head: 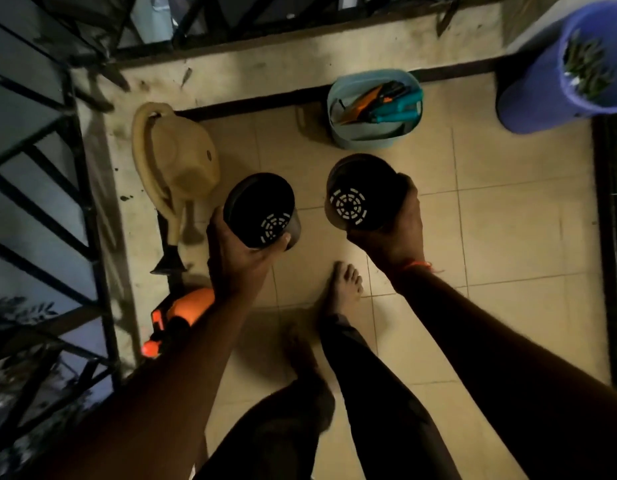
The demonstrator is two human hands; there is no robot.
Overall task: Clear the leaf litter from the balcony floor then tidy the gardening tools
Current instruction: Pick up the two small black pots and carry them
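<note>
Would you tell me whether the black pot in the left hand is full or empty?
Empty: the black pot shows its bare inside down to the drainage holes.

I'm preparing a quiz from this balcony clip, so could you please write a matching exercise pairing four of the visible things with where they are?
Things:
1. beige plastic watering can
2. purple plastic bucket
3. light blue plastic tub
4. black plastic pot with slotted base

Places or states:
A. holds orange and teal hand tools
B. gripped in the left hand
C. on the floor by the railing
D. holds green cuttings

Pairs: 1-C, 2-D, 3-A, 4-B
</note>
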